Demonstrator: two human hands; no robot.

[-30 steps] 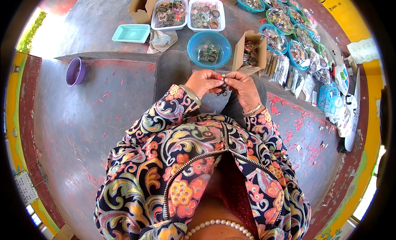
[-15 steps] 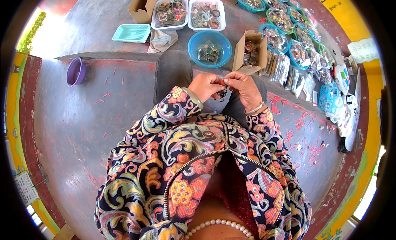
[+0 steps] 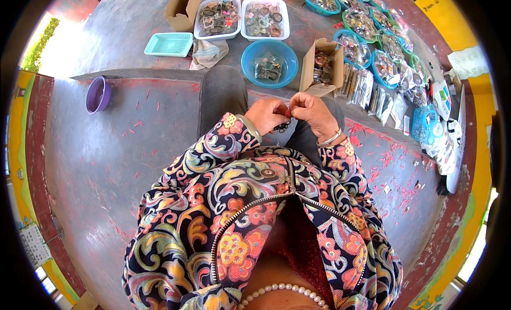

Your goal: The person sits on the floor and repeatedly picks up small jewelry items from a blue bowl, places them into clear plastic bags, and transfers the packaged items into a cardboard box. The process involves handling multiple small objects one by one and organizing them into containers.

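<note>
Above my lap, my left hand (image 3: 266,116) and my right hand (image 3: 313,117) meet with fingertips pinched together. A small red piece (image 3: 288,113) shows between the fingertips. Just below it, beside the left fingers, hangs a dark looped cord-like item (image 3: 282,127); its exact kind is too small to tell. Both hands are closed, and the fingers partly hide what they pinch. Beyond the hands, a blue bowl (image 3: 246,65) holds small clear packets (image 3: 268,67). An open cardboard box (image 3: 307,70) with packaged small items stands to its right.
Two white trays (image 3: 198,23) of packaged trinkets, a turquoise basket (image 3: 151,45) and a grey cloth (image 3: 208,53) lie farther off. Several filled baskets (image 3: 354,49) and clear packets (image 3: 359,86) crowd the right. A purple bowl (image 3: 98,95) sits left; red scraps (image 3: 394,166) litter the floor.
My fingertips have shifted slightly; the red piece shows more plainly between them. The dark looped item hangs a little lower and to the left.
</note>
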